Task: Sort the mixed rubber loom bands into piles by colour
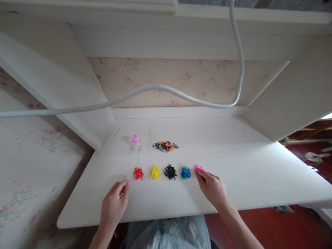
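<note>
Right hand [213,186] at pink pile [198,166] — left hand [115,200] near red pile [138,173].

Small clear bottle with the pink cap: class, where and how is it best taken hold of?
Probably by its clear body, just below the pink cap, with the left hand from the left side: it looks upright, and the mixed coloured pile lies to its right.
</note>
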Available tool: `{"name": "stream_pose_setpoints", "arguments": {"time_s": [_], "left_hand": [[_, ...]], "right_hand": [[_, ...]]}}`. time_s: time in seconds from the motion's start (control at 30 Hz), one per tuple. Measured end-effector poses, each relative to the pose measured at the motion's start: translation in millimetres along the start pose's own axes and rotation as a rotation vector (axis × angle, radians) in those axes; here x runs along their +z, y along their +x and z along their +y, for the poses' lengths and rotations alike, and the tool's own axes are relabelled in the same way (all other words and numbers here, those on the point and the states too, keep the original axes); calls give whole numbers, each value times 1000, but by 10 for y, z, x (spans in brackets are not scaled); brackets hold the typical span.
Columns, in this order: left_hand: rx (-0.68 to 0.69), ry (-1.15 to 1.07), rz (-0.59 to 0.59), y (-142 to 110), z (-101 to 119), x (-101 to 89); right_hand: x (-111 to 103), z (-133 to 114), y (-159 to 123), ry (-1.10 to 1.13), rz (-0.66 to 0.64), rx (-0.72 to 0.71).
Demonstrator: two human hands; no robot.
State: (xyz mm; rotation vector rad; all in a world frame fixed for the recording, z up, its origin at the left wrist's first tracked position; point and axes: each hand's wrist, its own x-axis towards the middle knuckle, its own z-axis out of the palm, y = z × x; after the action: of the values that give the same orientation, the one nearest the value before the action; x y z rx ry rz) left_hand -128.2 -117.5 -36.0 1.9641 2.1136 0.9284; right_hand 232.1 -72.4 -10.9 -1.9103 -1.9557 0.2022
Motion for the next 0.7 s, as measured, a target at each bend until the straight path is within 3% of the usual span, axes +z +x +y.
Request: {"name": "stream_pose_setpoints", "arguments": {"time_s": [0.07, 0.17, 0.33, 0.47, 0.7], "left_hand": [[32, -38, -57, 102, 172, -22], [95, -64, -141, 302, 472, 19], [156, 6, -300, 676, 864, 267], [136, 132, -358, 964, 987, 518], [132, 229, -326, 1312, 987, 798]], "right_hand": [[21, 86, -95, 94, 80, 59], [95, 211, -237, 198, 97, 180], [260, 347, -397, 251, 75, 358], [350, 356, -441, 199, 72, 303], [370, 335, -459, 124, 32, 235]]}}
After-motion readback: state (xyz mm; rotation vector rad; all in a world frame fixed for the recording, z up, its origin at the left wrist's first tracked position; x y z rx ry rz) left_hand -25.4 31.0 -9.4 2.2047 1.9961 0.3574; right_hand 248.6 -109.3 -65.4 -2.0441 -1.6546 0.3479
